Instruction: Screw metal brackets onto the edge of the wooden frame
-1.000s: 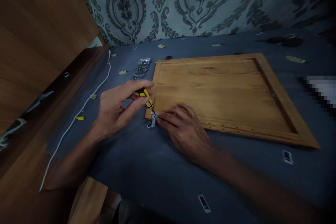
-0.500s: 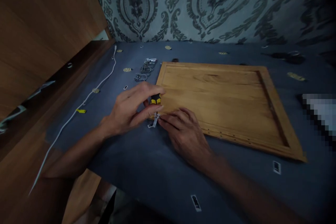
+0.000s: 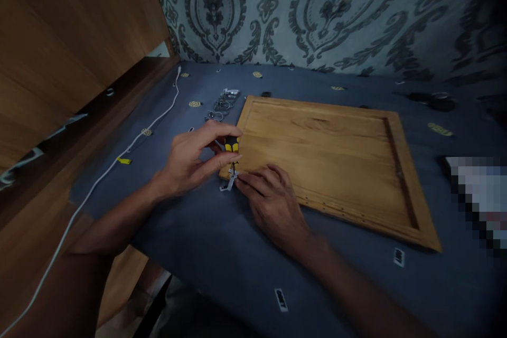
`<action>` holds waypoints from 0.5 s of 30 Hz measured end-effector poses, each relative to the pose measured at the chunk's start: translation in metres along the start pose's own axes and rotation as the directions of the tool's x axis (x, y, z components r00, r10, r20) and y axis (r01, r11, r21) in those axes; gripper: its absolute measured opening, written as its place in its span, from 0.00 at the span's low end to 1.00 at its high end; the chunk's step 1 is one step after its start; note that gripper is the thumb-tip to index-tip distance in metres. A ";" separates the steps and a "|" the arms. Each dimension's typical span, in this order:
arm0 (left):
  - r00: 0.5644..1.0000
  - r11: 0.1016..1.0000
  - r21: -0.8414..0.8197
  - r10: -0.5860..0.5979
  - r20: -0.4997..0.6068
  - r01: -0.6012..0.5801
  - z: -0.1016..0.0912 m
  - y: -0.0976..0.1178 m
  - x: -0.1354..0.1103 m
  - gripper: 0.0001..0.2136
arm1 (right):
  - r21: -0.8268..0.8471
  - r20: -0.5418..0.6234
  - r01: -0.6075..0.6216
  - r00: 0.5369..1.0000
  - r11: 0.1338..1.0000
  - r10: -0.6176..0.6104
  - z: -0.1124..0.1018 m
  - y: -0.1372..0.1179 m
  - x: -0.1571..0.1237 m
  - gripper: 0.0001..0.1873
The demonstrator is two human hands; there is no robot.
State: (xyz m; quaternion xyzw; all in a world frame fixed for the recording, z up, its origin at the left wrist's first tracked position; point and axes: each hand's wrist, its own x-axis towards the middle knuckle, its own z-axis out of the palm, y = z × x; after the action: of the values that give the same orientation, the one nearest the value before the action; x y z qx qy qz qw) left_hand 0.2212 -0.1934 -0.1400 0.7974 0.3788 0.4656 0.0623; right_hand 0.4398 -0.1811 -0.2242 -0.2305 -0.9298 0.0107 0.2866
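My left hand (image 3: 196, 153) is closed round a short screwdriver (image 3: 232, 144) with a black and yellow handle. The screwdriver stands upright, its shaft reaching down to a small metal hinge (image 3: 228, 184) at the near left corner of a wooden panel (image 3: 317, 153). The fingers of my right hand (image 3: 275, 200) are bent together against the hinge, and the hand lies along the panel's near edge. Several small dark holes run along that edge, right of my hand. The screwdriver's tip and any screw beneath it are too small to make out.
More metal hinges (image 3: 224, 103) lie behind my left hand. A white cable (image 3: 152, 127) with a yellow tag (image 3: 124, 160) runs down the left side. Dark tools (image 3: 433, 99) rest at the back right. A wooden cabinet (image 3: 79, 21) stands left, on the blue patterned cloth (image 3: 222, 253).
The view has shifted slightly, so the panel sits a little differently in it. My left hand still grips the screwdriver over the hinge, and my right hand stays at the hinge.
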 end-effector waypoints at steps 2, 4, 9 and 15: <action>1.000 1.000 0.014 0.010 0.005 -0.010 -0.001 0.001 0.001 0.11 | -0.010 -0.005 0.002 1.000 1.000 -0.003 0.000 0.000 0.000 0.20; 1.000 0.999 0.034 0.011 0.013 -0.012 -0.003 0.002 0.002 0.11 | -0.020 -0.021 0.002 1.000 1.000 -0.002 0.000 0.000 0.001 0.20; 0.999 0.998 0.062 -0.031 0.030 0.029 -0.005 0.005 0.002 0.11 | -0.028 -0.045 0.010 0.999 1.000 -0.011 0.002 0.001 0.001 0.19; 0.995 0.998 0.042 -0.045 0.086 0.042 -0.009 0.005 0.004 0.12 | -0.012 -0.062 0.007 0.998 1.000 -0.007 0.001 0.001 0.000 0.17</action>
State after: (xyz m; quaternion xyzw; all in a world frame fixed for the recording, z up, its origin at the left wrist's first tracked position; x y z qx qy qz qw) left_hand 0.2186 -0.1966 -0.1299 0.8096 0.4023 0.4211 0.0728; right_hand 0.4396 -0.1806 -0.2252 -0.2292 -0.9213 -0.0031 0.3140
